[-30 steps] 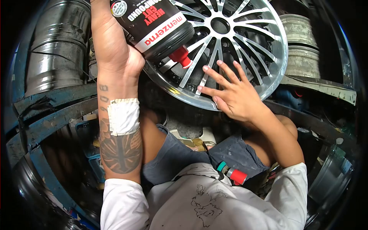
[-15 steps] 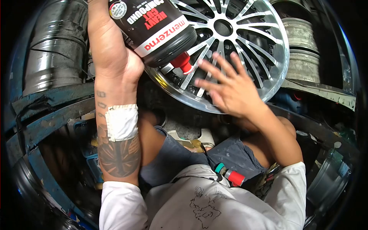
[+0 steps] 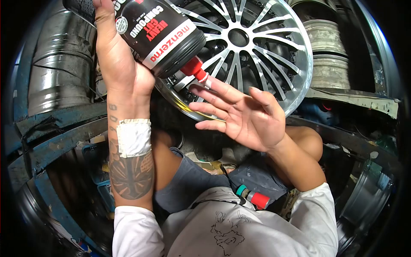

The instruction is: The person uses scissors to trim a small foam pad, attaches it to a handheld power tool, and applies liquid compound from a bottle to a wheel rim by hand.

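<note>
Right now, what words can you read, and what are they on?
"menzerna": on the white band of the bottle, held upside down in the left hand.
"HEAVY CUT": red letters on the same bottle.
"COMPOUND": white letters next to that.
Round sticker on the bottle: too small to read.
Inked marks on the left forearm: too blurred to read.

The bottle (image 3: 141, 25) is smooth, glossy black plastic with a red plastic nozzle (image 3: 194, 68). The wheel (image 3: 274, 51) is bright polished metal, its spokes smooth and shiny against darker recesses. The shirt (image 3: 257, 231) is matt white cloth, the shorts (image 3: 188, 182) are grey cloth, and the forearm patch (image 3: 134, 138) is matt white tape.
</note>
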The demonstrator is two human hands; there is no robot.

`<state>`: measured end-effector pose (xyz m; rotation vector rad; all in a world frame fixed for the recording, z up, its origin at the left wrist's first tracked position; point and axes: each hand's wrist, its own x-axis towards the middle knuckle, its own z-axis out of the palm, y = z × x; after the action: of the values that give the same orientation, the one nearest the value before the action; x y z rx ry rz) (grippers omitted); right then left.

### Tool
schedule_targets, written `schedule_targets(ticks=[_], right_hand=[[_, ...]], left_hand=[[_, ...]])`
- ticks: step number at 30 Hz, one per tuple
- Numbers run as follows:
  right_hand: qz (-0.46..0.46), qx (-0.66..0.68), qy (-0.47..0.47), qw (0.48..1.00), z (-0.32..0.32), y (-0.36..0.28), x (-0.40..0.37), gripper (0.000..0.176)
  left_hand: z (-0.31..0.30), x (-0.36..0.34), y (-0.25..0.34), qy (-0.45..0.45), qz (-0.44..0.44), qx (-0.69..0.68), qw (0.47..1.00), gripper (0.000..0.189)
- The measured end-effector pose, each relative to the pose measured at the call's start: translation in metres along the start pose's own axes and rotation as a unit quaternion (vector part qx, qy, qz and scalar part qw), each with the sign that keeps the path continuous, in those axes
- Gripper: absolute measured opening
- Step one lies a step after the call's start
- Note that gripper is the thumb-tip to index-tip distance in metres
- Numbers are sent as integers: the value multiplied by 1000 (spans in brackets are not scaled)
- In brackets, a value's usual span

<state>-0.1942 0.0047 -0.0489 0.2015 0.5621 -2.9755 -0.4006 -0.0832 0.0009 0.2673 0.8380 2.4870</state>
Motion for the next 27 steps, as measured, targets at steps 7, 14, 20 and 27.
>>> schedule_targets(ticks=[7, 14, 20, 27], right_hand=[[8, 63, -3, 998, 0, 1, 1, 74], [-88, -855, 120, 496, -26, -17, 0, 41], [-66, -954, 96, 277, -35, 3, 6, 38], [-75, -977, 78, 183, -42, -6, 16, 41]], left_hand=[[1, -1, 4, -28, 6, 22, 999, 46], [-15, 4, 5, 65, 113, 85, 988, 35], [-27, 2, 14, 57, 73, 47, 995, 35], [-25, -1, 15, 68, 48, 25, 996, 36]])
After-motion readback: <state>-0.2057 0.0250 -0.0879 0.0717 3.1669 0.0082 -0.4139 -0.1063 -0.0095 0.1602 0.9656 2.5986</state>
